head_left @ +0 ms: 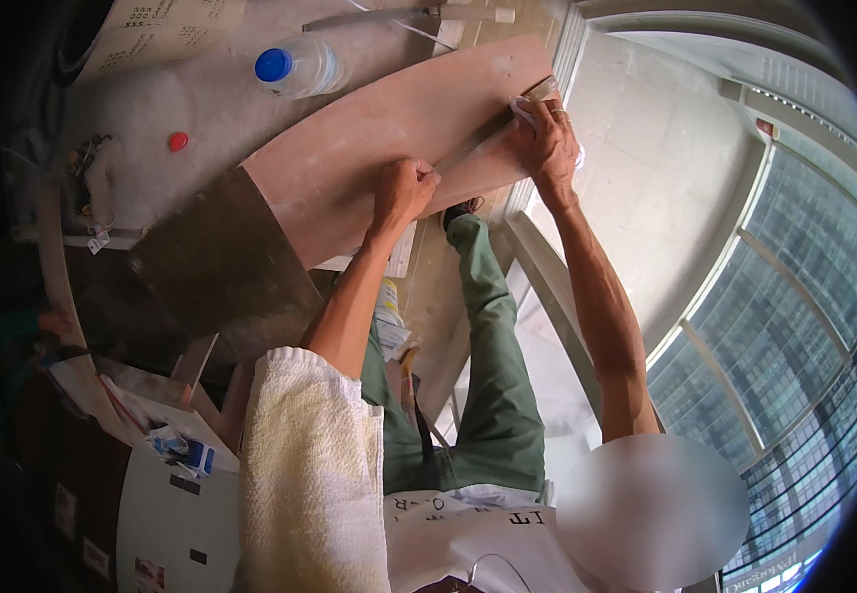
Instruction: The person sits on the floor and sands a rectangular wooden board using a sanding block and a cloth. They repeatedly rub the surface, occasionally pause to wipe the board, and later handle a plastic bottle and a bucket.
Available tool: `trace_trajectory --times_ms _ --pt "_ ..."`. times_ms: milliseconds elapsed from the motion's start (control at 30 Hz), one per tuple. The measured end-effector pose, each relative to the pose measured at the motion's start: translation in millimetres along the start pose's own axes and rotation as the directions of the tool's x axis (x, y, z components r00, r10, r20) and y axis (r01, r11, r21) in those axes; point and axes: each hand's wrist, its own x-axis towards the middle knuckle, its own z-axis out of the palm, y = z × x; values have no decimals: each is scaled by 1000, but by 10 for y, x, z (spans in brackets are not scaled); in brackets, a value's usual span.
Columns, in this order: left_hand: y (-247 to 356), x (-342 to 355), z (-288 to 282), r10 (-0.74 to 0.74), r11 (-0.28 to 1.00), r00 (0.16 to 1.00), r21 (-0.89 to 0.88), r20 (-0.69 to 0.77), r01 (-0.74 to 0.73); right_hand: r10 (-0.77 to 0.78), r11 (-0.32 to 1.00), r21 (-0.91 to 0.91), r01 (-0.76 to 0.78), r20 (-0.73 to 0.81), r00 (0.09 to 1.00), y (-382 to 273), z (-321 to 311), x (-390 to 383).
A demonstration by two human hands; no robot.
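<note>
A curved pinkish-brown panel (349,138) lies slanting in front of me. My left hand (407,198) is closed low on the panel, its fingertips pinched together; what they hold, if anything, is hidden. My right hand (549,143) grips a small tan block (541,90) with white material (521,109) at its side, near the panel's right end. Between my hands a dark narrow strip (478,140) runs along the panel; I cannot tell whether it is an object or a shadow.
A clear bottle with a blue cap (273,65) lies behind the panel, and a red cap (179,141) left of it. A long tool (408,15) lies at the far edge. Dark brown board (221,247) adjoins the panel's left end. Window frames (744,267) stand at right.
</note>
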Motion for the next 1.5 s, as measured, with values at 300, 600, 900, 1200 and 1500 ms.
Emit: trace_trajectory --times_ms 300,600,900,1200,1500 --pt "-40 75 33 -42 999 999 -29 -33 41 76 991 99 -89 127 989 -309 213 -191" --pt "169 -15 -75 -14 994 998 107 -60 21 -47 985 173 8 224 974 -786 422 -728" --pt "105 39 1 -82 996 996 27 -26 83 40 990 127 -61 164 986 -372 247 -320" --pt "16 67 52 -86 995 996 -44 -33 84 112 994 -7 -111 41 993 115 43 189" --pt "171 -26 -51 -91 992 995 84 -46 94 -82 987 155 33 322 943 -442 382 -538"
